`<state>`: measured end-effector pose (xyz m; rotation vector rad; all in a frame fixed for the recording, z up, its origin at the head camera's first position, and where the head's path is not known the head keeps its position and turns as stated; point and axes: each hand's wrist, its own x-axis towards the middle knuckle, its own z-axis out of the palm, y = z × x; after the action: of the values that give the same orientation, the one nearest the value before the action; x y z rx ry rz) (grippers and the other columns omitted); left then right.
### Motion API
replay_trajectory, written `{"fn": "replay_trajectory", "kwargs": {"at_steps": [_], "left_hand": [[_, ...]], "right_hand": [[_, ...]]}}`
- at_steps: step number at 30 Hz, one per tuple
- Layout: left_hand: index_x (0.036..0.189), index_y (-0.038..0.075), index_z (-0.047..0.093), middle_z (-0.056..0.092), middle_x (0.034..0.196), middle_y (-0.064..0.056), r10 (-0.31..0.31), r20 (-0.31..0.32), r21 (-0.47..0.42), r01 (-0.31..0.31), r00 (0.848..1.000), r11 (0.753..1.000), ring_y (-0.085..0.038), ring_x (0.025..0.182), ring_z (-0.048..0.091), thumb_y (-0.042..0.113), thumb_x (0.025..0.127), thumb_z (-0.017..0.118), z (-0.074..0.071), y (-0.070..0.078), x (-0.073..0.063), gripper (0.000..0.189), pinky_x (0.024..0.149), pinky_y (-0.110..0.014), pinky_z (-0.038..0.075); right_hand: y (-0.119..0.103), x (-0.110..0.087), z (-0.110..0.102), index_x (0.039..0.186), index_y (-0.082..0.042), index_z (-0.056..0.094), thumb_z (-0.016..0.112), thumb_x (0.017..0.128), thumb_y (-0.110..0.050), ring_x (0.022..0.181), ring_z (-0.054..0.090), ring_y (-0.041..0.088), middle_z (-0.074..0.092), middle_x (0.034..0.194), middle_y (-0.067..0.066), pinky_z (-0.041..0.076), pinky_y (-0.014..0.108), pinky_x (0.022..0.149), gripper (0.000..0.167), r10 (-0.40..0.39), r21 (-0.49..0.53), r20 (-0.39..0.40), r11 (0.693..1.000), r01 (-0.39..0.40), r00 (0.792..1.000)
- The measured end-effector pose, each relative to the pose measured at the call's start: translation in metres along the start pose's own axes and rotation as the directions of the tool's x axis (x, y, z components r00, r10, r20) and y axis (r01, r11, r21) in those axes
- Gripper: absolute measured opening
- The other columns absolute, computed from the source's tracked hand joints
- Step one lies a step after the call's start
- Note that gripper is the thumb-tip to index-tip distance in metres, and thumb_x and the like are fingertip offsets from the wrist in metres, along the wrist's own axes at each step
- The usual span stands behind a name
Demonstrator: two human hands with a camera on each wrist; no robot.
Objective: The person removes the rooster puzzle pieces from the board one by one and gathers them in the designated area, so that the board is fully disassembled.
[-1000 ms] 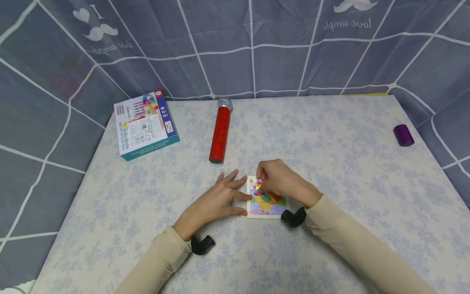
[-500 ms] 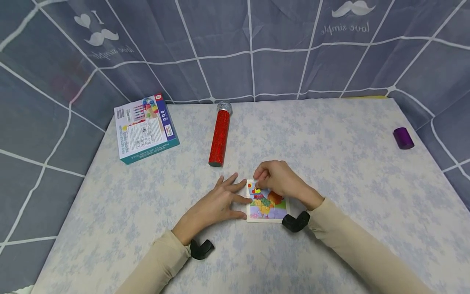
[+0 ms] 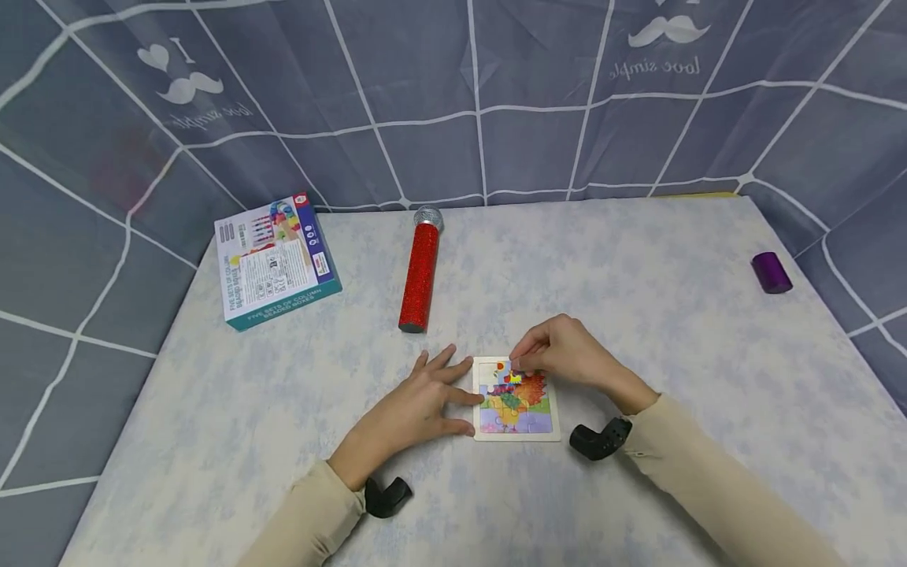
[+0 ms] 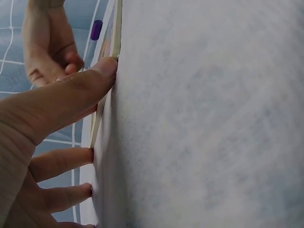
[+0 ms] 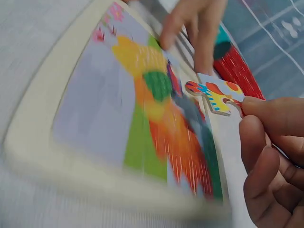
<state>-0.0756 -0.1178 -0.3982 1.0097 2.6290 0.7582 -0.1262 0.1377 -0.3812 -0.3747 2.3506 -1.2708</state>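
A small jigsaw puzzle with a white frame and a colourful bird picture lies flat on the table. My right hand pinches a jigsaw piece between thumb and fingertips, raised over the upper part of the puzzle. The piece is printed red, yellow and blue, and a pale patch of bare tray shows at the puzzle's top left corner. My left hand has its fingers spread along the puzzle's left edge. In the left wrist view its thumb touches the frame's side.
A red glittery microphone lies behind the puzzle. At the back left is a bead toy box, and a purple cylinder lies near the right table edge. A grey checked curtain hangs around the back and sides.
My right hand has moved right, and the jigsaw piece now shows lifted out, uncovering the tray's corner. The left hand keeps its place at the frame. The head view has tilted slightly upward.
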Motion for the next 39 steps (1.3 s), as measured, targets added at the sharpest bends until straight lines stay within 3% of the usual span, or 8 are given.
{"fn": "replay_trajectory", "kwargs": {"at_steps": [8, 17, 24, 32, 39], "left_hand": [[0.111, 0.01, 0.077, 0.049, 0.143, -0.021, -0.014, -0.03, -0.023, 0.013, 0.999, 1.0, -0.047, 0.141, 0.027, 0.025, 0.072, 0.088, 0.002, 0.003, -0.006, 0.042, 0.107, -0.072, 0.019], [0.112, 0.011, 0.076, 0.046, 0.145, -0.02, -0.017, -0.033, -0.045, 0.015, 0.999, 0.999, -0.045, 0.143, 0.024, 0.025, 0.073, 0.087, 0.0, 0.002, -0.005, 0.043, 0.108, -0.071, 0.016], [0.113, 0.01, 0.076, 0.046, 0.146, -0.021, -0.009, -0.024, -0.058, 0.007, 1.0, 0.998, -0.044, 0.144, 0.022, 0.024, 0.073, 0.087, 0.001, 0.001, -0.004, 0.043, 0.108, -0.071, 0.015], [0.113, 0.009, 0.075, 0.045, 0.146, -0.021, -0.006, -0.02, -0.071, 0.004, 1.0, 0.997, -0.045, 0.144, 0.022, 0.023, 0.074, 0.086, 0.002, 0.002, -0.003, 0.043, 0.108, -0.072, 0.014], [0.114, 0.009, 0.075, 0.045, 0.146, -0.021, -0.005, -0.019, -0.069, 0.004, 1.0, 0.998, -0.046, 0.144, 0.021, 0.024, 0.075, 0.086, 0.001, 0.002, -0.003, 0.043, 0.108, -0.072, 0.014]], "right_hand": [[0.032, -0.023, -0.033, 0.093, -0.004, 0.076, 0.076, 0.085, -0.016, 0.069, 0.065, 0.022, 0.071, 0.076, 0.007, 0.054, 0.031, 0.062, 0.014, 0.104, 0.04, 0.002, 0.994, -0.104, 0.995], [0.046, -0.033, -0.067, 0.1, -0.001, 0.076, 0.075, 0.087, -0.019, 0.068, 0.061, 0.018, 0.071, 0.079, 0.006, 0.051, 0.029, 0.062, 0.023, 0.164, 0.039, -0.009, 0.986, -0.164, 0.986], [0.049, -0.032, -0.07, 0.097, -0.001, 0.076, 0.076, 0.086, -0.018, 0.065, 0.06, 0.016, 0.07, 0.075, 0.005, 0.05, 0.028, 0.061, 0.021, 0.196, -0.002, -0.027, 0.981, -0.196, 0.98], [0.049, -0.029, -0.065, 0.089, -0.006, 0.078, 0.076, 0.085, -0.014, 0.063, 0.06, 0.014, 0.069, 0.068, 0.001, 0.049, 0.027, 0.058, 0.01, 0.182, -0.15, -0.084, 0.97, -0.192, 0.98], [0.047, -0.029, -0.062, 0.085, -0.007, 0.078, 0.075, 0.083, -0.012, 0.062, 0.06, 0.013, 0.069, 0.066, -0.001, 0.048, 0.027, 0.058, 0.006, 0.164, -0.191, -0.116, 0.964, -0.184, 0.98]]}}
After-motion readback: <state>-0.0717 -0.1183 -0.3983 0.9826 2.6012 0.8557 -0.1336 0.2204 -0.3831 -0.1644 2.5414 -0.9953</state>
